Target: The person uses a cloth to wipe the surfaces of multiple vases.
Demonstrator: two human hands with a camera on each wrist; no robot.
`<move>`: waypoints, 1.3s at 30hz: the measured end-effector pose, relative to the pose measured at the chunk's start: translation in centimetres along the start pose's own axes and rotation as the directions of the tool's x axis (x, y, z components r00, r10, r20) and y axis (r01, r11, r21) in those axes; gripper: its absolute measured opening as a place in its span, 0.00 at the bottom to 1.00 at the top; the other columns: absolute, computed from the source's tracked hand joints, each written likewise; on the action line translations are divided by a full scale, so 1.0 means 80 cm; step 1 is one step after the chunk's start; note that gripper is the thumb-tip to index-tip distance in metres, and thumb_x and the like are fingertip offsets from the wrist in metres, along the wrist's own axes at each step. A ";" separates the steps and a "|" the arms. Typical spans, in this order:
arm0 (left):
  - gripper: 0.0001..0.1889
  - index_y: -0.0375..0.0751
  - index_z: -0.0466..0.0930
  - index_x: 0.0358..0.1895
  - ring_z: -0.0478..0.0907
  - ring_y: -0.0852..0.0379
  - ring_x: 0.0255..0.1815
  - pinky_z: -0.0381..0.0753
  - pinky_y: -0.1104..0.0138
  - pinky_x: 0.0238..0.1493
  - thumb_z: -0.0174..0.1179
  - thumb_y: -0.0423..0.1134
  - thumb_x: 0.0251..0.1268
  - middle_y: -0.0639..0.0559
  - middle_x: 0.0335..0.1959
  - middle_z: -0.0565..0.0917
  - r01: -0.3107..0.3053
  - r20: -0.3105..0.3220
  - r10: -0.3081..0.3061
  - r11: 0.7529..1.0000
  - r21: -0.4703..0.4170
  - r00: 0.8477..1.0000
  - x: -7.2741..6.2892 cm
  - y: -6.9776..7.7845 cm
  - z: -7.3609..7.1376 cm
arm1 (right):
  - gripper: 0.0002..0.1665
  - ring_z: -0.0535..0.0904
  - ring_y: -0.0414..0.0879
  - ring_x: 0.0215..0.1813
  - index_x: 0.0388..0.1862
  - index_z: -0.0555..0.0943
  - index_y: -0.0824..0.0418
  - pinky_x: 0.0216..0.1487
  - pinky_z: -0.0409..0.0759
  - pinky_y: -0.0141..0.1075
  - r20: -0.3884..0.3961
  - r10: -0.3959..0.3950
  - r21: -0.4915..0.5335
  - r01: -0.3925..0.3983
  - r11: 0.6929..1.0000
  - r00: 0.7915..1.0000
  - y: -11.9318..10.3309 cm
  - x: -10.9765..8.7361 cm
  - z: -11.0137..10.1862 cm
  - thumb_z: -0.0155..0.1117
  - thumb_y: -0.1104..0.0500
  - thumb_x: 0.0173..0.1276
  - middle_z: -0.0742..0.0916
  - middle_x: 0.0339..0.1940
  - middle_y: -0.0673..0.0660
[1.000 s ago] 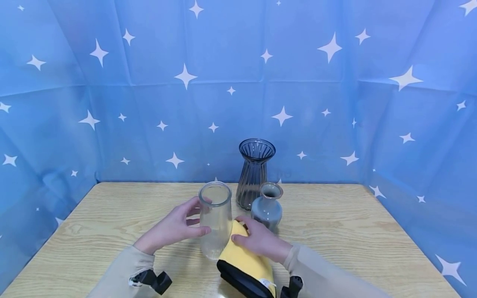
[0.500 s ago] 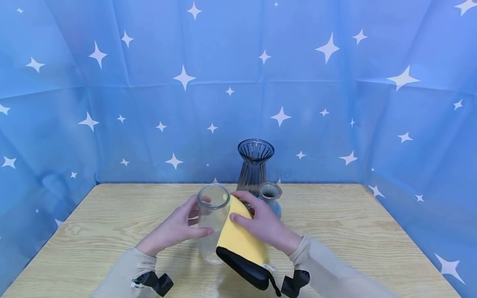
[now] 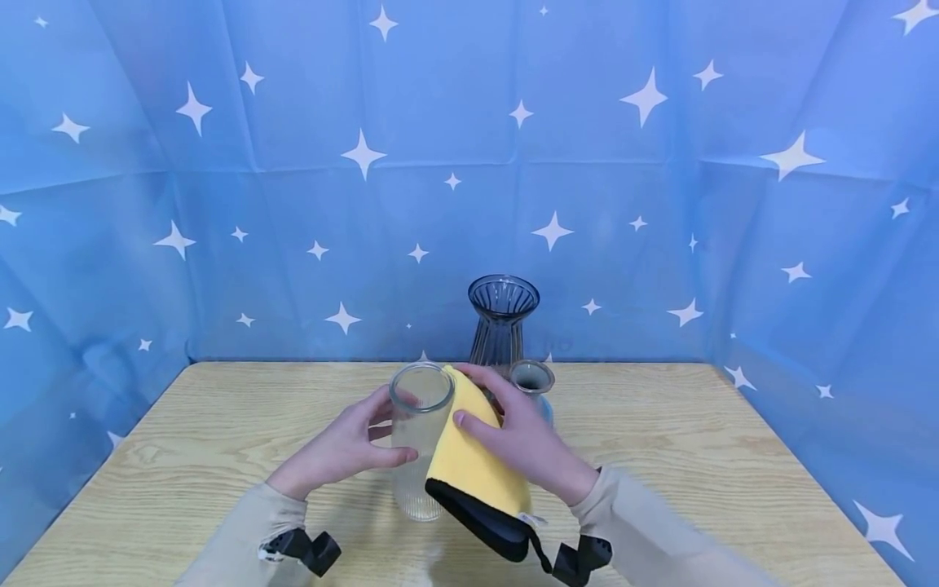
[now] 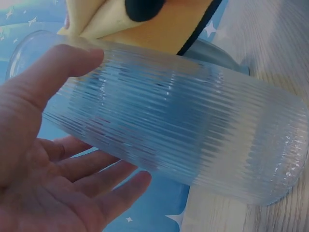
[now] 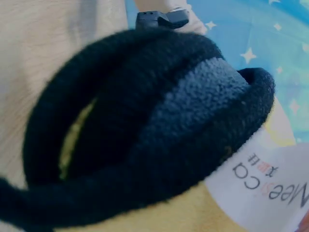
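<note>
My left hand (image 3: 352, 444) holds a clear ribbed glass vase (image 3: 420, 489) from its left side. The thumb lies over the near face and the fingers reach behind it in the left wrist view. In my right hand (image 3: 524, 428) is a folded yellow cloth (image 3: 469, 465) with black edging, gripped between thumb and fingers and laid along the vase's right side near the rim. The cloth's black-edged grey fold (image 5: 193, 96) and a white tag (image 5: 265, 183) fill much of the right wrist view.
Behind the right hand stand a dark fluted glass vase (image 3: 503, 314) with a flared rim and a small blue-grey vase (image 3: 533, 379), partly hidden by that hand. The wooden table (image 3: 220, 424) ends at a blue star-patterned curtain (image 3: 411, 204).
My right hand has slid the yellow cloth up along the clear vase towards its rim, lifting the black-edged end. The left hand has stayed nearly in place as the vase tipped slightly.
</note>
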State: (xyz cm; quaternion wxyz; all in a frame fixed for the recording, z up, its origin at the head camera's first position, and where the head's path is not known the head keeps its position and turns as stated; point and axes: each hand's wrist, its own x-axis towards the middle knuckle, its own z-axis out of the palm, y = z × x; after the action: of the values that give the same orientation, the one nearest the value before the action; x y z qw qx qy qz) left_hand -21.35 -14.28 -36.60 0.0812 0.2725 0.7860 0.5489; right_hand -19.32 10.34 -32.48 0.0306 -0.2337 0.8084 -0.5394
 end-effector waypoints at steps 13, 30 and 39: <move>0.29 0.34 0.68 0.61 0.71 0.39 0.60 0.77 0.52 0.57 0.69 0.34 0.58 0.44 0.57 0.73 0.000 0.019 0.000 1.000 -0.003 1.000 -0.003 -0.002 -0.002 | 0.29 0.79 0.45 0.42 0.69 0.66 0.56 0.41 0.81 0.37 0.025 -0.007 -0.019 0.008 1.000 1.000 0.029 -0.011 0.015 0.61 0.57 0.71 0.78 0.55 0.56; 0.29 0.39 0.70 0.62 0.72 0.44 0.59 0.73 0.46 0.59 0.69 0.37 0.58 0.45 0.57 0.75 0.038 0.031 -0.037 0.999 -0.016 0.999 -0.004 0.001 -0.005 | 0.29 0.77 0.49 0.45 0.66 0.62 0.64 0.43 0.78 0.41 0.208 0.222 0.072 -0.241 0.968 0.953 0.065 -0.014 0.026 0.59 0.58 0.71 0.74 0.55 0.62; 0.29 0.34 0.69 0.62 0.71 0.42 0.59 0.74 0.49 0.59 0.69 0.35 0.58 0.42 0.57 0.74 0.018 0.035 -0.017 0.999 -0.035 0.999 -0.006 0.001 -0.005 | 0.24 0.78 0.45 0.37 0.60 0.64 0.66 0.39 0.78 0.36 0.266 0.291 0.124 -0.332 0.935 0.919 0.077 -0.012 0.028 0.59 0.60 0.70 0.79 0.42 0.58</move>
State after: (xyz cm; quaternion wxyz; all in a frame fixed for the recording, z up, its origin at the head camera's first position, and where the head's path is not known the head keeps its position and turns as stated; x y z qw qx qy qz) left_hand -21.08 -14.83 -36.44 0.1043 0.2734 0.7770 0.5573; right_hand -19.87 10.70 -39.07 0.2346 -0.1626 0.7775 -0.5603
